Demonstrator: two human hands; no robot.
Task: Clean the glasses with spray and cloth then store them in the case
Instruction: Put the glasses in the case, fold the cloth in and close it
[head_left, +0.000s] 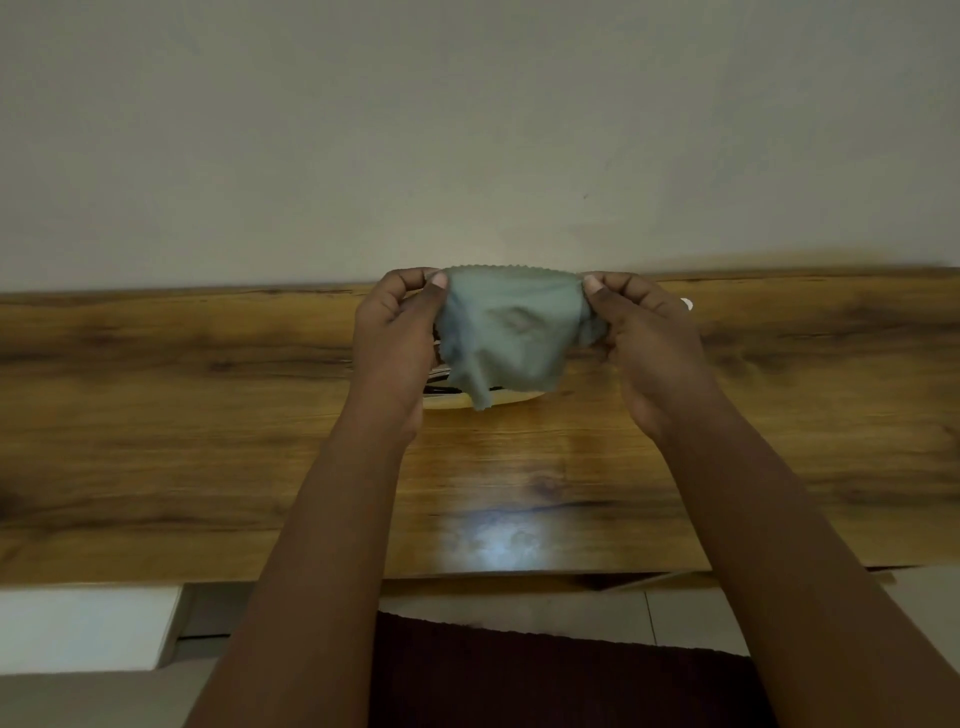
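Stretching the cloth (511, 332) between both hands, the person holds it up above the table (208, 415), close to the wall (467, 130); the left hand (397, 338) pinches the upper left corner between thumb and forefinger, and the right hand (644, 338) pinches the upper right corner the same way, the other fingers of each curled in behind the fabric.

As to progress, I judge the task either at the wiping stage or just short of it; the cloth is spread and ready, but whether spraying has been done cannot be told, since no spray bottle shows clearly; a small white object (687, 303) peeps out past the right hand and is too hidden to name. Under the hanging cloth lies something pale and rounded with dark thin bars across it (441, 387), resting on the table; it may be the glasses, or the open case, but most of it is covered and I cannot say which. Storing appears not yet done.

The cloth is a soft grey-green microfibre with a pinked, zigzag top edge; it sags and creases in the middle and trails to a limp point at its lower left. The table is glossy, warm wood grain with dark streaks, and shows a bright bluish glare near its front edge; the wall is plain and matt.
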